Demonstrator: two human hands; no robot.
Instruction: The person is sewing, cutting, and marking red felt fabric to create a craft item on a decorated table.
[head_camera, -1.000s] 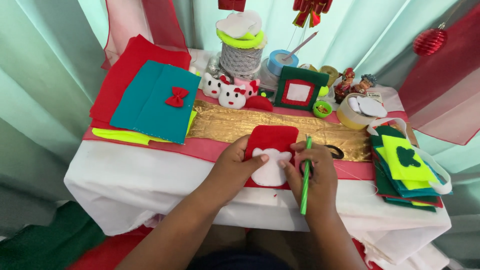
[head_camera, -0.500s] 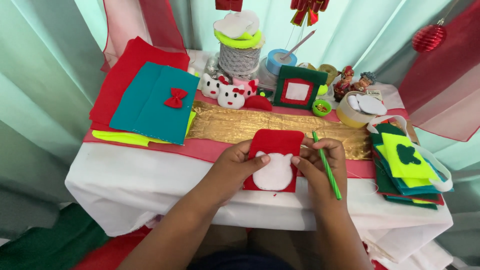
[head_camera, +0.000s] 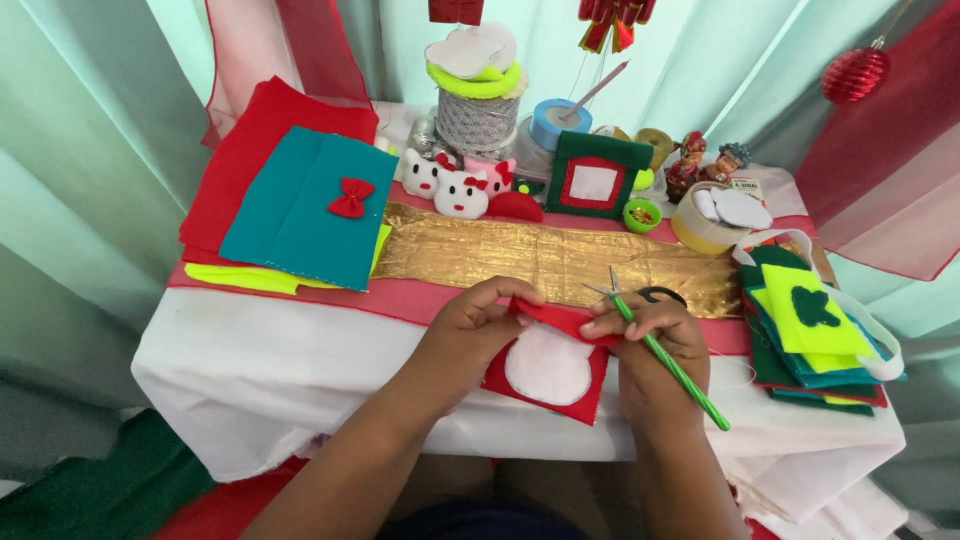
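Gripping the red felt piece (head_camera: 545, 385) by its top edge, left hand (head_camera: 470, 335) holds it just above the white-clothed table (head_camera: 260, 375). Right hand (head_camera: 650, 355) pinches the same edge, grasping a green pencil (head_camera: 672, 365). Scissors (head_camera: 640, 293) lie just behind on gold fabric (head_camera: 520, 255).

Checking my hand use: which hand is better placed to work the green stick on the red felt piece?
Likely right: the right hand already grips the green stick, while the left hand pinches the red felt piece.

Scissors (head_camera: 640, 293) mostly hidden behind right hand (head_camera: 650, 355); red felt (head_camera: 560, 320) part covered.
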